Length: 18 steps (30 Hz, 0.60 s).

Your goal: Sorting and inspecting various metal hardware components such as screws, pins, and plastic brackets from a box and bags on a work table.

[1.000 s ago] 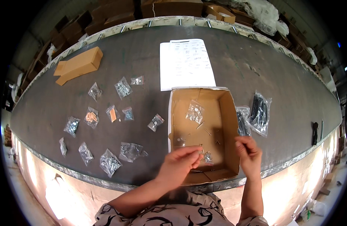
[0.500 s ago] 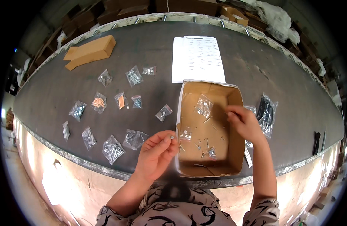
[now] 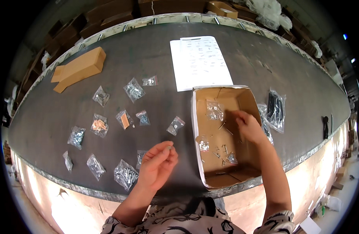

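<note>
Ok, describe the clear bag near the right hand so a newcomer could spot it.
Find the open cardboard box on the dark table. Inside, look left of the right hand for a clear bag. Unlike the box's other bags, it lies nearest the far wall.

My open box (image 3: 236, 96) is matt brown cardboard, with shiny metal screws (image 3: 217, 155) loose inside it. Left of the box, clear plastic bags (image 3: 134, 90) look glossy and crinkled; 2 hold smooth, wood-like tan dowels (image 3: 125, 121). Beyond the box lies smooth white paper (image 3: 205, 62). Under the box, my bench (image 3: 43, 121) is dark, matt and scuffed.
</note>
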{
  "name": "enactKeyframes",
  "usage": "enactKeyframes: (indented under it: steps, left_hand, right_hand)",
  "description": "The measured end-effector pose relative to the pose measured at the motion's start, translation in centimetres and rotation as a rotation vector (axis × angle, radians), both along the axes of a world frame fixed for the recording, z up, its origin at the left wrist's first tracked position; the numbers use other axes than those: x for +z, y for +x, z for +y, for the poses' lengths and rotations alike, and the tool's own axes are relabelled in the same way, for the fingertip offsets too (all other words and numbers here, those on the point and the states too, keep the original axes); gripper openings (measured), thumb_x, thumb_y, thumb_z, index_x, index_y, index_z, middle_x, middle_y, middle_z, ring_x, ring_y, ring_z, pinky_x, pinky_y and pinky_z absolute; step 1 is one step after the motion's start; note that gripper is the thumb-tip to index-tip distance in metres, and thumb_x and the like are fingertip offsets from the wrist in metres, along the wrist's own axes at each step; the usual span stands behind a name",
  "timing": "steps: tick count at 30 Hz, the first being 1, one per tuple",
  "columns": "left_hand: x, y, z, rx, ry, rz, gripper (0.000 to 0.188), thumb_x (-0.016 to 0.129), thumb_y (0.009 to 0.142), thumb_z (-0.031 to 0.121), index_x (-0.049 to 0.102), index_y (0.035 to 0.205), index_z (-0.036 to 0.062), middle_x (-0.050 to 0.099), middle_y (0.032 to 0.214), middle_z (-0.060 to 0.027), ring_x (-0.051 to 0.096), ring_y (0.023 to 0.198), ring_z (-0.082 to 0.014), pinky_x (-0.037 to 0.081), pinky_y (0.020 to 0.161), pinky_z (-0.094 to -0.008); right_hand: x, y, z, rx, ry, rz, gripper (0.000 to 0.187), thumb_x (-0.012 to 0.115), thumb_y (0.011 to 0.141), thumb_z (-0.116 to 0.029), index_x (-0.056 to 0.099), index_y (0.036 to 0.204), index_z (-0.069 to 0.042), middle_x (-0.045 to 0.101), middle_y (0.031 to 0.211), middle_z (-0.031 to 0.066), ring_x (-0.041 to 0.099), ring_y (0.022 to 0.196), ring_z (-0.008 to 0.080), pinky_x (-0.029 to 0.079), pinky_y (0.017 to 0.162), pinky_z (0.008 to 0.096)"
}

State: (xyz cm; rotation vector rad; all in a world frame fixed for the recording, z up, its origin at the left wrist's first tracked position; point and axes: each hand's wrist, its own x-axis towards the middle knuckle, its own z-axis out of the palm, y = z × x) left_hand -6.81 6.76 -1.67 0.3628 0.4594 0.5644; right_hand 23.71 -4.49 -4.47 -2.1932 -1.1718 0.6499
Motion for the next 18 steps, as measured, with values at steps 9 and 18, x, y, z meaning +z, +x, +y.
enactKeyframes:
  steps: [9, 18]
  left_hand:
    - [-1.2, 2.7, 1.5, -0.127, 0.045, -0.041, 0.018, 0.054, 0.089, 0.008, 0.061, 0.104, 0.0027, 0.058, 0.088, -0.0064, 0.048, 0.075, -0.0140, 0.039, 0.064, -0.0246]
    - [-1.2, 3.8, 2.0, -0.208, 0.048, -0.078, 0.013, 0.052, 0.092, 0.016, 0.055, 0.097, 0.0040, 0.048, 0.081, -0.0034, 0.042, 0.070, -0.0134, 0.036, 0.059, -0.0240]
  right_hand:
    - [-0.5, -4.0, -1.5, 0.244, -0.056, -0.443, 0.047, 0.049, 0.074, 0.005, 0.059, 0.115, -0.016, 0.054, 0.112, 0.0160, 0.051, 0.102, 0.0370, 0.046, 0.088, 0.0393]
    - [0.3, -3.7, -2.4, 0.110, 0.049, -0.303, 0.025, 0.055, 0.078, 0.002, 0.064, 0.100, -0.006, 0.060, 0.097, 0.0149, 0.056, 0.093, 0.0332, 0.047, 0.081, 0.0388]
